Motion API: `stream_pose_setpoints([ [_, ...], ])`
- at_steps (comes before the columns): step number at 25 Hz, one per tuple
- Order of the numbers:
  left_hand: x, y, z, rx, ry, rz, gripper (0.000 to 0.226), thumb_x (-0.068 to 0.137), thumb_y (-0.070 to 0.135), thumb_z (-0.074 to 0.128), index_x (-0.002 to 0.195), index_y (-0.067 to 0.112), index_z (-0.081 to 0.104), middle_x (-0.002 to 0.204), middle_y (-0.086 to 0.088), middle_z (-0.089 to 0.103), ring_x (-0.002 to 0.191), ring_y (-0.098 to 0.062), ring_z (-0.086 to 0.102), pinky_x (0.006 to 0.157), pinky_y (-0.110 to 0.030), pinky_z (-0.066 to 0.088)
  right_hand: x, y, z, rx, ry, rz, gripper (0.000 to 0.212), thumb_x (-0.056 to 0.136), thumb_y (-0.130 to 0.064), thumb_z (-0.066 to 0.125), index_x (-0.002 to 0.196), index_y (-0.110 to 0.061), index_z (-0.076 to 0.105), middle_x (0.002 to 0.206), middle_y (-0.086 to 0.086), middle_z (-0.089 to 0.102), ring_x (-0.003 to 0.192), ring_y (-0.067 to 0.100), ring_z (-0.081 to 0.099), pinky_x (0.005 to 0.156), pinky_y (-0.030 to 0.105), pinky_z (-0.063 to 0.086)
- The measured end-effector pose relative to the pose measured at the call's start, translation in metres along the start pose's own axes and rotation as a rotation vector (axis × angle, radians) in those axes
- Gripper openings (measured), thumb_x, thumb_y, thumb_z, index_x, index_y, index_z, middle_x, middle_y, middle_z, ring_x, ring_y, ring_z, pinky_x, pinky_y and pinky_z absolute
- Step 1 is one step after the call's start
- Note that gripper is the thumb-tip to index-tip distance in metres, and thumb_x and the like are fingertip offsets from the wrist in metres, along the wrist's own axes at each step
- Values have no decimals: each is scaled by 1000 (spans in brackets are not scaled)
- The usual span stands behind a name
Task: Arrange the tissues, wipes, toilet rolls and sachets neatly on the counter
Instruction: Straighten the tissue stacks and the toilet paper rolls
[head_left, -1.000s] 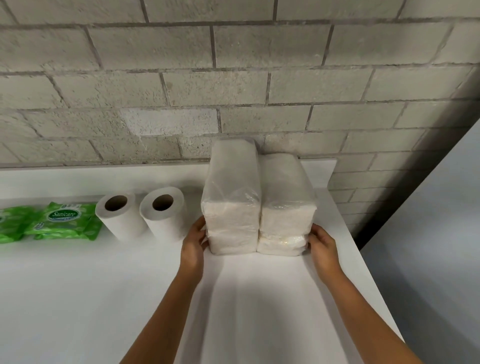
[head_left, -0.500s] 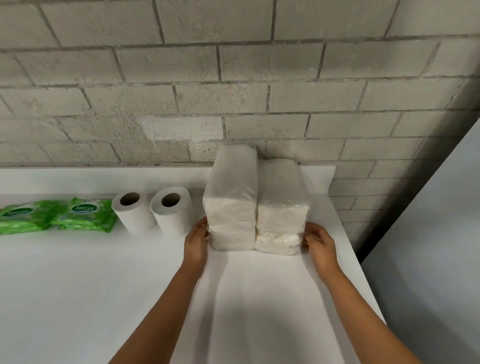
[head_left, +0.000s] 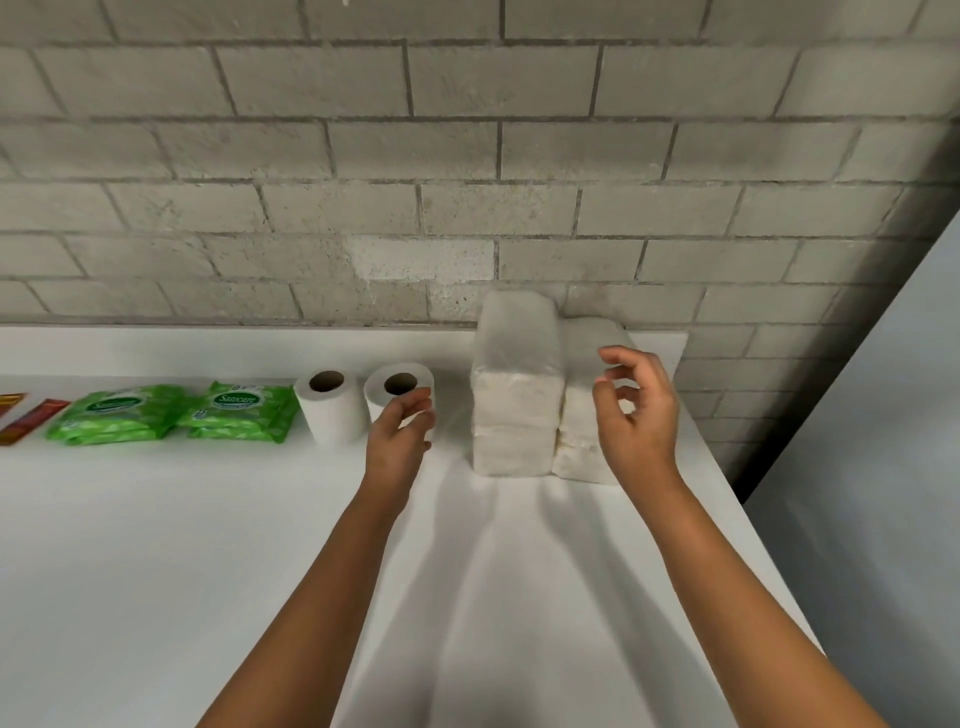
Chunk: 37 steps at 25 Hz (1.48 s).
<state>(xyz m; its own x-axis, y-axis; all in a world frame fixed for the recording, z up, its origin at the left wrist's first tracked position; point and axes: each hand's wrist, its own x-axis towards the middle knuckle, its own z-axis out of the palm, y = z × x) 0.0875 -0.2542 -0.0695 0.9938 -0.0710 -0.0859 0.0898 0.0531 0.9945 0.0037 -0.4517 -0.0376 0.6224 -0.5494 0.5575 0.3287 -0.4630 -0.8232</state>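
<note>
Since I wanted one tidy row along the wall, sachets sat far left on the table, then wipes, toilet rolls, tissues. My left hand and right hand hovered loose, holding nothing, either side of the tissue packs.

Counter row along the wall, left to right: sachets, two wipes packs touching, two rolls upright, then two tissue stacks side by side at the right end. Left hand in front of right roll, right hand in front of right stack.
</note>
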Motion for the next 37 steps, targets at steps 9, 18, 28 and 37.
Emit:
stream_pose_setpoints([
  [9, 25, 13, -149, 38, -66, 21, 23, 86, 3, 54, 100, 21, 61, 94, 6, 59, 88, -14, 55, 70, -26, 43, -72, -38, 163, -30, -197, 115, 29, 82, 1, 55, 95, -25, 55, 100, -4, 57, 82, 15, 54, 63, 5, 41],
  [18, 73, -9, -212, 134, 6, -6, 45, 83, 5, 61, 125, 14, 51, 121, -2, 55, 105, -18, 53, 90, -33, 44, -96, -17, 222, -240, -179, 271, 47, 82, -2, 59, 127, -13, 48, 126, -4, 44, 122, 17, 44, 101, 28, 38],
  [28, 142, -30, -179, 271, -141, 119, 108, 60, 33, 76, 147, 27, 13, 152, -1, 29, 136, -8, 27, 109, -29, 30, -73, 48, 248, -210, -128, 500, 102, 73, -8, 73, 148, -18, 5, 156, 4, 17, 144, 19, 19, 117, 32, 19],
  [37, 169, -75, -158, 246, -88, 88, 123, 37, 48, 78, 142, 17, 21, 133, 2, 48, 124, -13, 47, 95, -23, 38, -64, 95, 256, 18, -98, 651, 109, 53, -16, 75, 143, -26, 15, 146, 5, 32, 132, 24, 40, 109, 50, 37],
])
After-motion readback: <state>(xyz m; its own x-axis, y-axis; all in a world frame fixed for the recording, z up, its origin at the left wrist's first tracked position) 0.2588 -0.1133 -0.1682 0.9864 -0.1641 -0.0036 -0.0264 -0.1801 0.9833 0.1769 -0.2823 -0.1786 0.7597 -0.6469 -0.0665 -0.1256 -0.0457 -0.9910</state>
